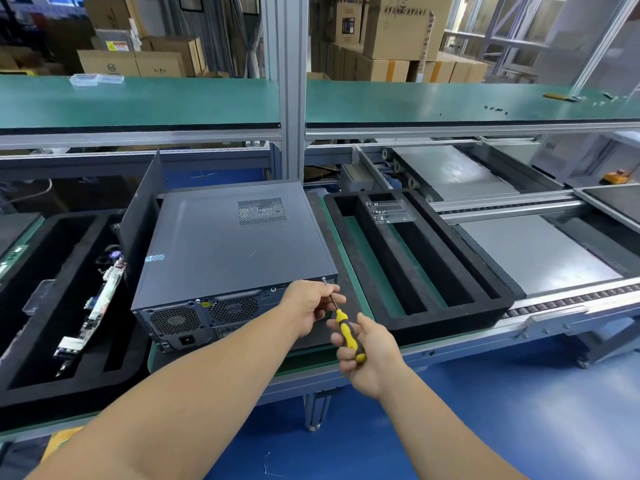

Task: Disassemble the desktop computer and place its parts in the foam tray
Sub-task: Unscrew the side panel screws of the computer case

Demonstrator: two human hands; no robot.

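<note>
My right hand [367,355] has its grip closed around the yellow-and-black plastic handle of a slim screwdriver [346,329], fingers wrapped around the lower half. The shaft runs up and to the left from the handle, so its long axis tilts away from me toward the near right corner of the case. My left hand [310,311] holds the shaft near the tip between curled fingers and thumb, steadying it. Just above those fingers a small silver screw [324,280] stands at the rear edge of the case; I cannot tell whether the tip is seated in it.

The dark grey steel desktop computer case [228,244] lies flat on the tabletop [377,268], its rear panel with 2 round fan grilles facing me, and it sits just left of and beyond both hands. My left hand is the nearer to the screw; my right supplies the turning.

To the right, close beside the case, lies a black foam tray [498,296] with long slots, a clear plastic piece [391,211] resting at its far end. To the left, another black foam tray [31,382] holds a circuit board [93,306], with a grey side panel [142,216] standing upright between it and the case.
</note>
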